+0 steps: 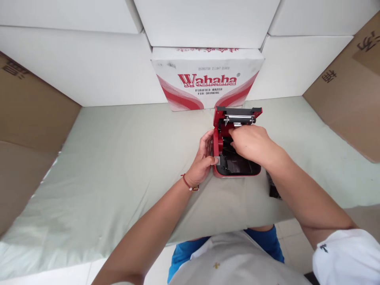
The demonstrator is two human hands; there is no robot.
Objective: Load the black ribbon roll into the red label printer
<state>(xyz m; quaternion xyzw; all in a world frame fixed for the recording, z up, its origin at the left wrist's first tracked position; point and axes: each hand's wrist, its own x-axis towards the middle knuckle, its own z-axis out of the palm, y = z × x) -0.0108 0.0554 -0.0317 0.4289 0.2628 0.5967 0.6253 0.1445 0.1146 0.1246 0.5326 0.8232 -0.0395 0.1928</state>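
A red and black label printer (237,168) stands on the cloth-covered table with its lid (239,111) raised. My left hand (204,156) grips the printer's left side, thumb on a small grey part at the front corner and fingers along the side wall. My right hand (252,144) reaches into the opening from the right, its fingers bent under the raised lid. Whatever the right fingertips hold is hidden. Dark, shiny material shows inside the printer below them. A roller bar (240,118) runs across the lid's underside.
A white and red water carton (208,83) stands right behind the printer, against white boxes (208,21). Brown cardboard boxes flank the table at left (29,130) and right (350,91). A black item (274,190) lies partly under my right forearm, near the table's front edge.
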